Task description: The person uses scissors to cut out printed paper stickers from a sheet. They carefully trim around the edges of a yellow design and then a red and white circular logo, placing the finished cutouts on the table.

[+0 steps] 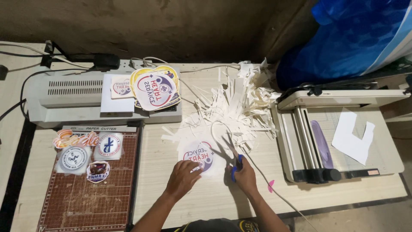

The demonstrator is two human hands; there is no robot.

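Observation:
My left hand (182,177) presses on the near edge of a white printed sticker sheet (198,154) with a round red and purple design. My right hand (244,173) grips blue-handled scissors (229,151), whose blades point away from me and lie open along the sheet's right side. Both hands rest on the pale wooden table (206,197), just in front of a heap of white paper offcuts (234,105).
A grey laminator (68,99) at back left carries a stack of cut heart-shaped stickers (155,88). A brown paper cutter board (86,189) at left holds several finished stickers. A white trimmer (339,141) with a paper scrap sits right; a thin cable (274,191) runs past my right wrist.

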